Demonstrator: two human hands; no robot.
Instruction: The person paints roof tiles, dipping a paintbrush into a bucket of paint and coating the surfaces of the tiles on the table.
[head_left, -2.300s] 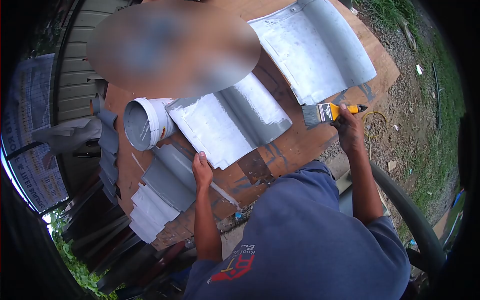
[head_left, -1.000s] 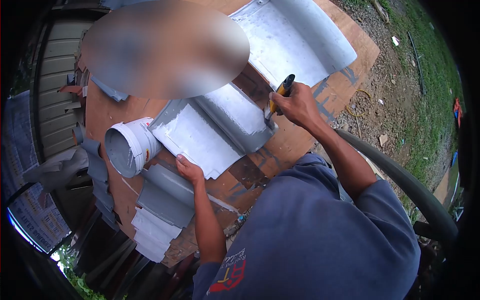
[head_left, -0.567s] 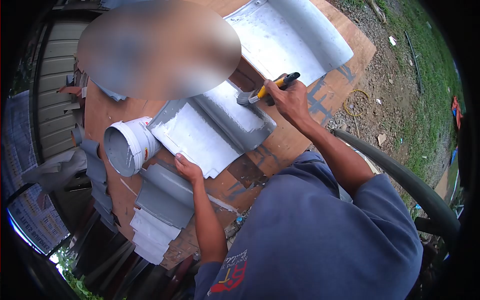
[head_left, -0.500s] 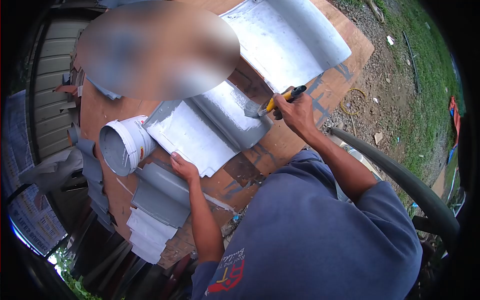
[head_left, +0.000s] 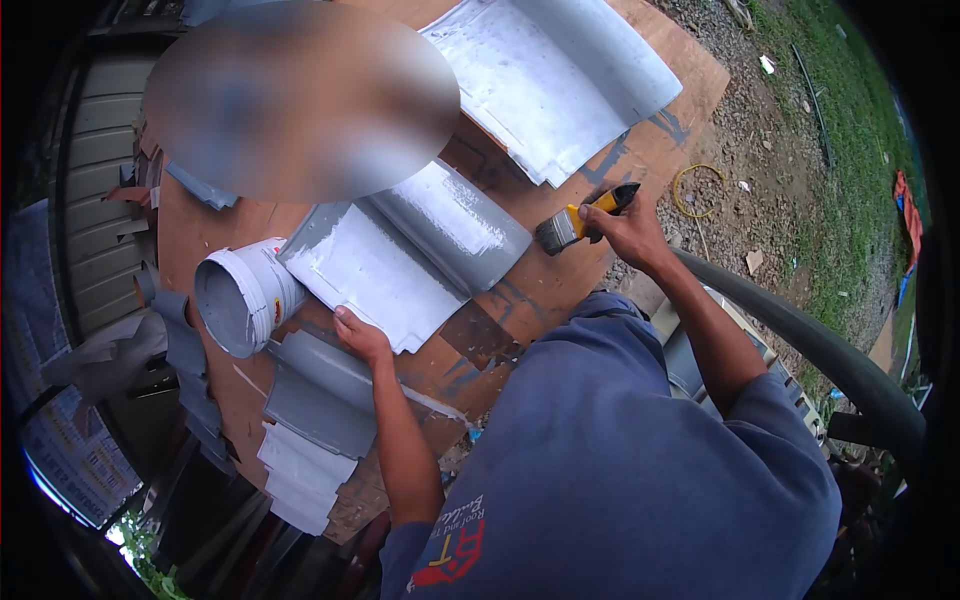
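My right hand [head_left: 630, 235] is closed around the yellow and black handle of a paintbrush [head_left: 562, 232]. Its grey-coated bristles hang just off the right end of a roof tile [head_left: 375, 265], apart from it. That curved tile has grey paint along its edges and ridge, with white patches on the flat part and on the roll. At the tile's lower left edge, my left hand [head_left: 365, 338] grips the rim, its fingers partly hidden. Left of the tile, a white bucket [head_left: 265, 305] smeared with grey paint tilts its mouth toward the left.
A white, partly grey tile [head_left: 545, 100] lies at the far side of the wooden table [head_left: 590, 275]. Grey tiles [head_left: 320, 405] and white pieces [head_left: 300, 475] lie at the near left. A blurred oval hides the top left. A dark curved bar [head_left: 790, 310] runs on my right.
My right hand has lifted the paintbrush off the tile's roll and moved it right, turning the bristles. More grey covers the roll's right end. My left hand stays at the tile edge.
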